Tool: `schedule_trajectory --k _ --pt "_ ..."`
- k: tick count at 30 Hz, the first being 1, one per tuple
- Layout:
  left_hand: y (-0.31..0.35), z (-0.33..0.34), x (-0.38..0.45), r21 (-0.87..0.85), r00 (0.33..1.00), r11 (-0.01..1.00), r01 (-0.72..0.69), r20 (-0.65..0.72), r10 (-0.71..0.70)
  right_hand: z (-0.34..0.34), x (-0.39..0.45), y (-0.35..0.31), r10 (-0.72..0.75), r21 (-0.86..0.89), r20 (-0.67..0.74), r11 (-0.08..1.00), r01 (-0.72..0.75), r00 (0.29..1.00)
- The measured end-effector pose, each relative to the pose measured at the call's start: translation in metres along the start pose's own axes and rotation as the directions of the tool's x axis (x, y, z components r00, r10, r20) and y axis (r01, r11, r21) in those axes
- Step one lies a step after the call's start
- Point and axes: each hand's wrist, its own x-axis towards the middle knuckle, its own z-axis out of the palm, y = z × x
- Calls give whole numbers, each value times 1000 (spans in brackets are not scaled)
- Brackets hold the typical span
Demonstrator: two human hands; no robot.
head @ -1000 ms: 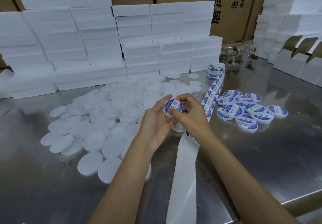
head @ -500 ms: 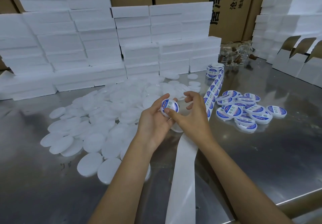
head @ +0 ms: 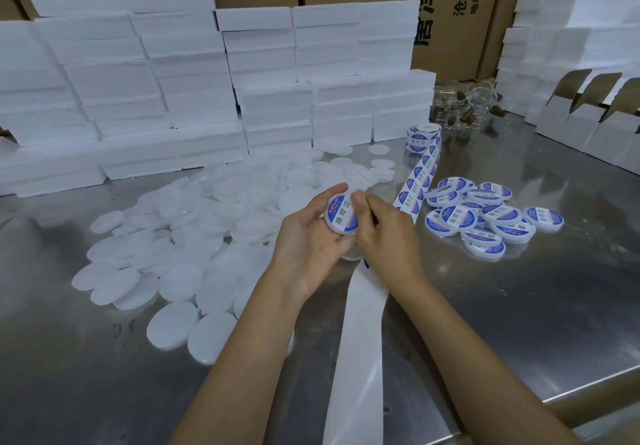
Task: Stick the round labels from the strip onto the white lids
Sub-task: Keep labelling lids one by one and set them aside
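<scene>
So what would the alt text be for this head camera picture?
Two hands hold a white lid bearing a round blue label: the left hand grips it, the right hand presses the label. Unlabelled lids lie left on the metal table, labelled lids right, beside the label strip.

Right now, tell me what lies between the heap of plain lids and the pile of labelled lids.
Head view: both hands, the left hand holding a lid, and the label strip.

Packing workshop or warehouse. Steel table (head: 519, 306) heaped with white lids (head: 180, 237); foam blocks (head: 156, 98) stacked behind it, printed cartons (head: 450, 12) beyond
</scene>
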Motion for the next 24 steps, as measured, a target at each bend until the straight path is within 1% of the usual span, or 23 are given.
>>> schedule_trajectory --k 3,4,7,8,10,14,17,20,21,24 --pt "-2 -1 2 -25 1000 1000 8 1 -8 0 1 3 43 5 8 999 -43 999" --pt "-2 -1 2 -30 1000 1000 9 5 -9 0 1 4 54 -16 10 998 -53 999" --pt "-5 1 3 2 1000 1000 5 20 -5 -1 -1 2 52 -180 8 982 -50 999" --pt "-6 2 3 18 1000 1000 2 21 -2 -1 -2 2 42 -209 4 977 -40 999" --pt "-6 0 4 39 1000 999 0 10 0 0 -3 2 21 -209 -3 978 -21 1000" --pt "-3 0 3 56 1000 998 -4 23 3 2 -3 5 20 -142 -13 990 -22 1000" --pt "-5 1 4 111 999 994 -25 27 22 2 -2 7 67 -111 -12 991 -68 998" --pt "-8 0 5 201 995 974 -101 26 98 1 -1 5 110 -34 16 993 -109 994" --pt "-8 -1 5 236 992 963 -130 23 128 1 -3 3 92 -48 35 995 -90 995" --pt "-7 -2 5 293 983 940 -177 7 184 2 -8 -3 24 -198 80 980 -8 996"
